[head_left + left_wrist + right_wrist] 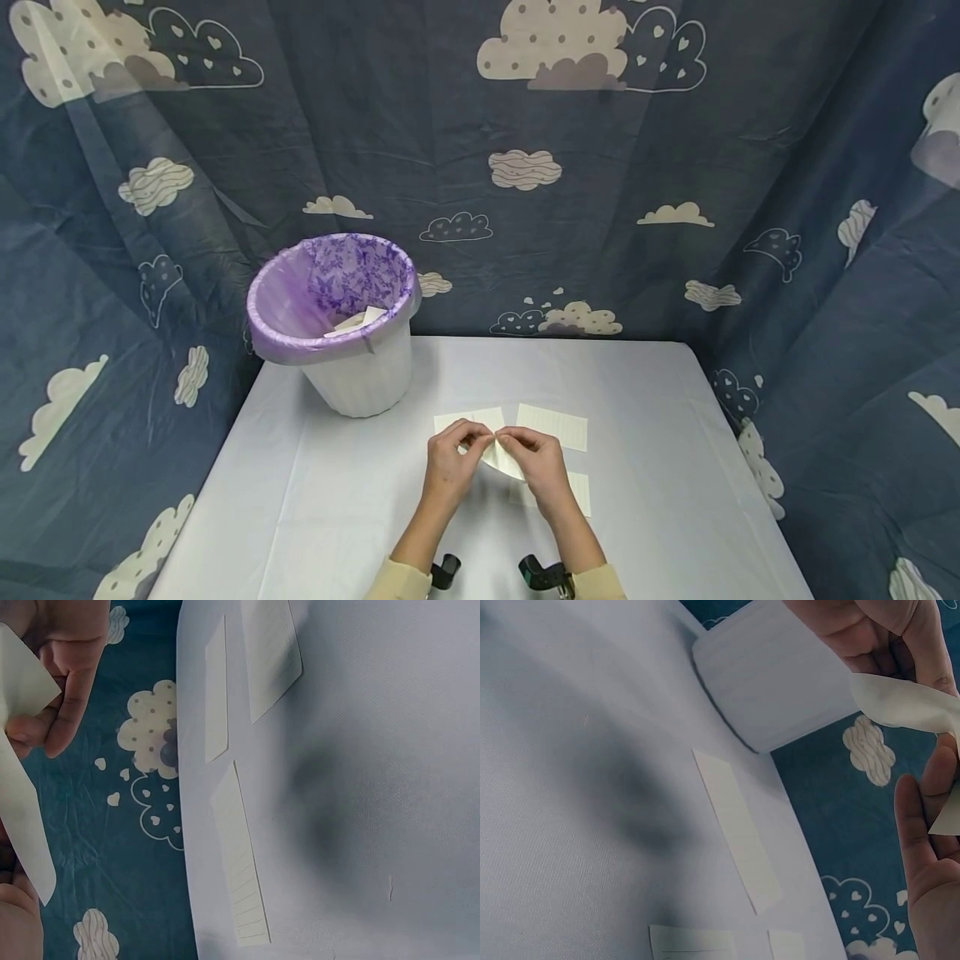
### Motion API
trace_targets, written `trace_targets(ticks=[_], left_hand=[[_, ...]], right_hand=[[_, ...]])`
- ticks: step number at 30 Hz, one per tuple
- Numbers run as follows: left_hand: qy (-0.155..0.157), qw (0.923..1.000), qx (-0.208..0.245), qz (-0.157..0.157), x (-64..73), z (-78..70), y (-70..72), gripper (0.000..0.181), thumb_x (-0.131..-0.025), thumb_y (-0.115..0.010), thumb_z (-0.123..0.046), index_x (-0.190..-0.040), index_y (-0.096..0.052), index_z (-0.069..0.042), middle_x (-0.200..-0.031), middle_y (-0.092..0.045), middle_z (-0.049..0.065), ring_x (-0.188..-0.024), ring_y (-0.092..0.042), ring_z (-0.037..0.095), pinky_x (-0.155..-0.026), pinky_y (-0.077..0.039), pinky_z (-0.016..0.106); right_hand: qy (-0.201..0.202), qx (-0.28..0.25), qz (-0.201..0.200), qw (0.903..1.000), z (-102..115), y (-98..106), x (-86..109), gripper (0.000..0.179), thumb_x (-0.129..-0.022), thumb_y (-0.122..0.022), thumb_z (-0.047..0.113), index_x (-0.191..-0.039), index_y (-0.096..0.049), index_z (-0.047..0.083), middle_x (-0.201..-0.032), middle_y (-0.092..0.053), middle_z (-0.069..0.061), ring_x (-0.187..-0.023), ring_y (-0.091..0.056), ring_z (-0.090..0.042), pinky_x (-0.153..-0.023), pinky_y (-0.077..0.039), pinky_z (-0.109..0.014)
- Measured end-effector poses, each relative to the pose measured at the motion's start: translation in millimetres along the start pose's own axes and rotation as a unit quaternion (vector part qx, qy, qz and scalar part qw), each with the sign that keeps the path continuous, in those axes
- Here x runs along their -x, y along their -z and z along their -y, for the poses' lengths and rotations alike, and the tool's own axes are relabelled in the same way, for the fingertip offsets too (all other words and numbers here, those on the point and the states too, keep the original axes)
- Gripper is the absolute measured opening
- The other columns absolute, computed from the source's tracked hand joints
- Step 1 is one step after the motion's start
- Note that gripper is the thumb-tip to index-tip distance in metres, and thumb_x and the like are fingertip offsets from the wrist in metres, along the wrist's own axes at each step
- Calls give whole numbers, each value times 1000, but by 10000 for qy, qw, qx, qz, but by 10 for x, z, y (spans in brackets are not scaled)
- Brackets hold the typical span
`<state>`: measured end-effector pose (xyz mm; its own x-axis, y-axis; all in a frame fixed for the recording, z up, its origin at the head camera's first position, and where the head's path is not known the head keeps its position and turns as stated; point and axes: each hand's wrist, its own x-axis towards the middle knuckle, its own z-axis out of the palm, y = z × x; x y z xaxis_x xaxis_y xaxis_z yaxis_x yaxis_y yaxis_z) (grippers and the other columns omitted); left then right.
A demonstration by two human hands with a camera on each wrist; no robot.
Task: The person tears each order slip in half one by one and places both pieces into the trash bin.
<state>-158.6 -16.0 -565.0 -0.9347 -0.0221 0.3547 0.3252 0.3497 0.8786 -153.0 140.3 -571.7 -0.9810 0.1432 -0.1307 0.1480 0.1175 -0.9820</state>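
Note:
Close together above the table, both hands pinch one pale cream sheet of paper (pixel 501 462) at its upper edge. My left hand (pixel 450 471) grips it from the left, thumb against fingertips, and my right hand (pixel 543 471) does the same from the right. The sheet bends where the fingers meet, as the left wrist view's paper (pixel 21 802) and the right wrist view's paper (pixel 900 705) show. Whether it is torn there I cannot tell. Under and behind the hands lie lined slips, one at upper left (pixel 468 417), another at upper right (pixel 558 427), a third at lower right (pixel 580 493).
A white bin (pixel 360 379) with a purple liner (pixel 281 292) stands at the table's back left. Pale paper pieces (pixel 367 319) lie inside it. The white-covered table (pixel 337 517) meets a dark blue cloud-patterned curtain (pixel 420 125) behind.

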Motion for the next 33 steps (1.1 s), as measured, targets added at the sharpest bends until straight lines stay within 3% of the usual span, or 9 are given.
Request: trace_targets(ticks=[10, 19, 33], left_hand=[[49, 10000, 38, -65, 3, -28, 1, 8, -88, -85, -8, -87, -79, -13, -84, -78, -4, -74, -65, 4, -69, -57, 19], [51, 10000, 57, 8, 14, -39, 22, 6, -90, -84, -14, -87, -79, -14, -85, -78, -3, -75, -64, 4, -69, -57, 19], [-109, 9999, 52, -114, 8, -22, 30, 9, -87, -85, -8, -86, -79, -14, -84, -77, -3, -73, -63, 3, -67, -56, 19]], right_hand=[[26, -10, -38, 10000, -13, 29, -16, 17, -96, -78, 18, -104, -82, 4, -108, -80, -7, -94, -67, -13, -79, -54, -20], [24, 9, -57, 10000, -21, 28, -21, 15, -96, -79, 19, -104, -83, 6, -108, -81, -6, -97, -67, -14, -80, -54, -21], [30, 19, -245, 9997, -60, 33, -34, 17, -97, -78, 20, -104, -83, 6, -109, -81, -6, -96, -67, -13, -79, -54, -20]])
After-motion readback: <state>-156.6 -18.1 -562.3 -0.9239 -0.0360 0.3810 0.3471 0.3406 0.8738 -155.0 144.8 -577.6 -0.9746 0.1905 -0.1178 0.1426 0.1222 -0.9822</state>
